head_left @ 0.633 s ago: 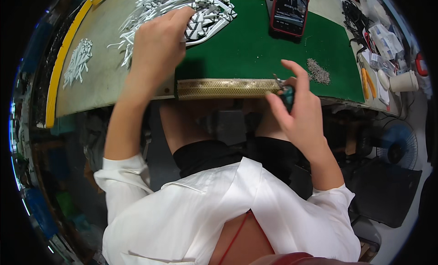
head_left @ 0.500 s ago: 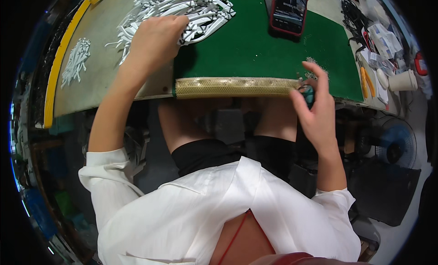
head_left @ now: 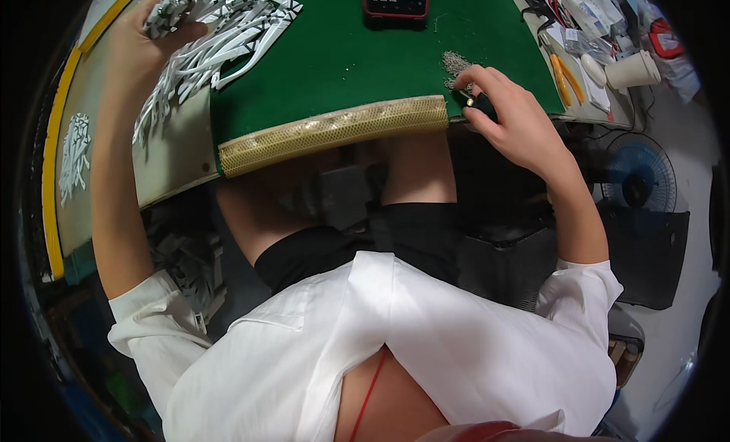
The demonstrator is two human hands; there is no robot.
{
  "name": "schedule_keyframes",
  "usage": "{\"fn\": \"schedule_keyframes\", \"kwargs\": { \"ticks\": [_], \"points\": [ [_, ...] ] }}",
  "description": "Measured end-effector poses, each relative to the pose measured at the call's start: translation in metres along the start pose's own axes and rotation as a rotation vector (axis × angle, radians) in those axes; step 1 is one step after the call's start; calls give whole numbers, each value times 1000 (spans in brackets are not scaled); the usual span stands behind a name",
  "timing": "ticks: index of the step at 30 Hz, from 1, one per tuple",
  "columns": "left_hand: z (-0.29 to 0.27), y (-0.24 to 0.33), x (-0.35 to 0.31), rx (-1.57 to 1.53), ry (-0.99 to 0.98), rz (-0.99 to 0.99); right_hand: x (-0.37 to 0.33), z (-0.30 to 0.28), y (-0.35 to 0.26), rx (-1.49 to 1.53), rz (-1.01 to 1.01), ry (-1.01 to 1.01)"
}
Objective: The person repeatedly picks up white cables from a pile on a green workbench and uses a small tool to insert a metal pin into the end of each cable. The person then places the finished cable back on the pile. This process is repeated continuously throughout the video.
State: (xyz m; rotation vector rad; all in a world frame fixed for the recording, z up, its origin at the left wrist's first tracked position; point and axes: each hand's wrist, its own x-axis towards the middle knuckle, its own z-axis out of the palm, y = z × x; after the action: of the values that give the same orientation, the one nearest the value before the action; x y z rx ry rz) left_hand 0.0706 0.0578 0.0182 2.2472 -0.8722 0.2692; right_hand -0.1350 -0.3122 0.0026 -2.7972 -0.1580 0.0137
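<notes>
We locate the left hand (head_left: 146,40) at the far left of the counter (head_left: 182,141), raised beside the large pile of white strips (head_left: 199,62). Its fingers curl around a bundle of grey-and-white ends (head_left: 169,14), with the thumb extended to the right.

We locate the right hand (head_left: 508,111) beyond the right end of a gold mesh roll (head_left: 334,134) that runs along the front edge of a green mat (head_left: 342,62). Its fingers and thumb are bent partly closed about a small dark tool (head_left: 482,104), mostly hidden by the hand. A heap of fine metallic bits (head_left: 456,62) lies loose on the mat, just beyond the fingertips.

Containers: we find a white cup (head_left: 633,70) at the right of the counter; we cannot see into it. Near it are clear plastic bags (head_left: 582,42), whose contents we cannot identify. Orange-handled pliers (head_left: 566,81) lie to the left of the cup.

A second, smaller group of white strips (head_left: 74,157) lies uncontained near the yellow edging (head_left: 50,176). A phone (head_left: 395,1) in a red case occupies the far side of the mat.
</notes>
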Motion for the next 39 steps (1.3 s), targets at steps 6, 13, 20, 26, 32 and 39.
{"fn": "schedule_keyframes", "kwargs": {
  "ticks": [6, 13, 20, 26, 32, 39],
  "points": [
    [0, 12, -20, -227, 9, 68, 7, 7, 4, -35, -53, 16],
    [44, 61, -35, -377, -16, 191, 6, 6, 4, -44, -91, -11],
    [56, 73, -37, -529, -64, 109, 10, 5, 0, -48, -82, -20],
    [71, 84, -45, -616, -18, 53, 17, 1, -12, -141, -68, -82],
    [76, 98, -51, -478, 81, 73, 16, 1, -15, -131, -29, -98],
    [78, 106, -55, -294, 135, 196, 15, 2, -17, -169, -50, -58]
  ]
}}
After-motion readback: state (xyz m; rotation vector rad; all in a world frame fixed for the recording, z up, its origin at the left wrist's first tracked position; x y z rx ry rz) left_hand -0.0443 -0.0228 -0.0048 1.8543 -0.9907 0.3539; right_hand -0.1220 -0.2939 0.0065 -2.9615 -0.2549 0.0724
